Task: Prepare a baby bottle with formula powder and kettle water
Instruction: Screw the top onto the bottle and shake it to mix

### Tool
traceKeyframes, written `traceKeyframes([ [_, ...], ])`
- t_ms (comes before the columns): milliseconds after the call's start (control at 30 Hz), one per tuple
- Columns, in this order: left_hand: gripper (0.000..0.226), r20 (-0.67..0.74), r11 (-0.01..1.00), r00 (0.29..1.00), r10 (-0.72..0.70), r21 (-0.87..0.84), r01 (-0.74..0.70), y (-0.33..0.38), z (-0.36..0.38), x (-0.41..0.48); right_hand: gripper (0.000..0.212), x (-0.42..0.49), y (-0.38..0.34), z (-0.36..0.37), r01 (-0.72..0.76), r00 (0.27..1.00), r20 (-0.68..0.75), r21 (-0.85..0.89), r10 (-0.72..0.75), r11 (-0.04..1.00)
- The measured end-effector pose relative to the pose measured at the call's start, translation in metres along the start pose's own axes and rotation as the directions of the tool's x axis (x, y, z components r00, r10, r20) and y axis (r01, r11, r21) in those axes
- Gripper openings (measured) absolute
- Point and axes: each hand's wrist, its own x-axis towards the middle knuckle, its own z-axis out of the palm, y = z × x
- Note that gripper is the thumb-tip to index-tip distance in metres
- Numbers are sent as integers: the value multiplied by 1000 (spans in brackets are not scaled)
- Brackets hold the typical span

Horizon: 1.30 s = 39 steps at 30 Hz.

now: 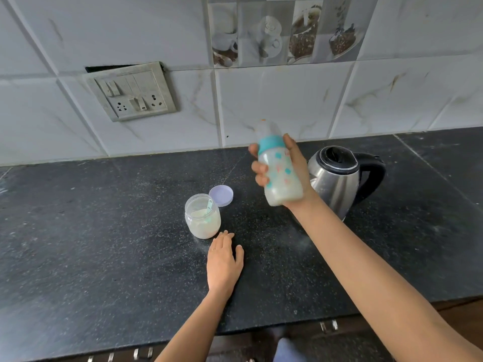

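Containers first. We noted a clear jar (202,218) standing open on the dark desk (104,231), filled to roughly half with pale powder, a teal scoop (209,205) standing handle-up inside it. Its lilac lid (221,195) lay inner side up just behind the jar, to the right. A steel kettle (337,178) stood further right, black lid closed and handle pointing right; we could not see its contents.

The bottle (279,173) was held in the air above the desk, between jar and kettle and in front of the kettle. It held a milky, off-white liquid, densest near the base; the picture was blurred there, so we could not read the level. The teal collar and teat were on.

Orientation: long axis near upright, teat end up and leaning a little left and toward the tiled wall, base toward the wrist.

The right hand (298,163) gripped the bottle, fingers (258,168) wrapped round its left side. The left hand (223,259) lay flat on the desk, palm down, fingers relaxed and straight, tips just beside the jar.
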Motion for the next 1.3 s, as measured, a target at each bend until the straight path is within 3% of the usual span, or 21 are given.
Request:
traceKeyframes([
  [67, 40, 0, 1000, 1000, 0, 2, 0, 0, 0, 0, 47, 3, -2, -2, 114, 980, -174, 119, -93, 986],
  [100, 40, 1, 1000, 1000, -1, -1, 1, 0, -1, 0, 46, 4, -1, -3, 125, 978, -180, 124, -102, 984],
  [233, 40, 4, 1000, 1000, -10, -25, 10, 1, 0, 0, 43, 1, 10, -1, 29, 1000, 15, -163, -27, 986],
  [400, 40, 8, 1000, 1000, -14, -27, 14, 0, 1, 1, 45, 5, 8, -6, 115, 984, -154, 208, -83, 971],
  [500, 40, 3, 1000, 1000, -11, -25, 11, -1, 1, 1, 45, 3, 15, -8, -13, 1000, 3, 43, 13, 999],
  [567, 40, -1, 1000, 1000, -11, -27, 11, 0, 1, 1, 45, 1, 16, -5, -14, 1000, 17, -52, 15, 999],
  [700, 40, -6, 1000, 1000, -8, -21, 8, -1, 2, 1, 49, 4, 10, -9, 154, 966, -238, 223, -99, 963],
  [767, 39, -8, 1000, 1000, -6, -21, 6, -1, 2, 1, 47, 3, 12, -12, 90, 985, -163, 184, -60, 979],
  [867, 39, -16, 1000, 1000, -5, -16, 4, -1, 3, 2, 46, -2, 17, -9, 2, 999, -42, -43, -3, 999],
  [1033, 39, -11, 1000, 1000, -1, -6, 1, -2, 3, 1, 46, 1, 8, -9, 154, 971, -215, 239, -102, 959],
  [1200, 40, -15, 1000, 1000, 7, -6, -7, -2, 4, 2, 44, -5, 13, -1, 17, 1000, 18, -31, -16, 999],
  [1300, 39, -18, 1000, 1000, 5, -7, -5, -3, 4, 2, 47, -3, 9, -1, 97, 990, -126, 220, -71, 971],
])
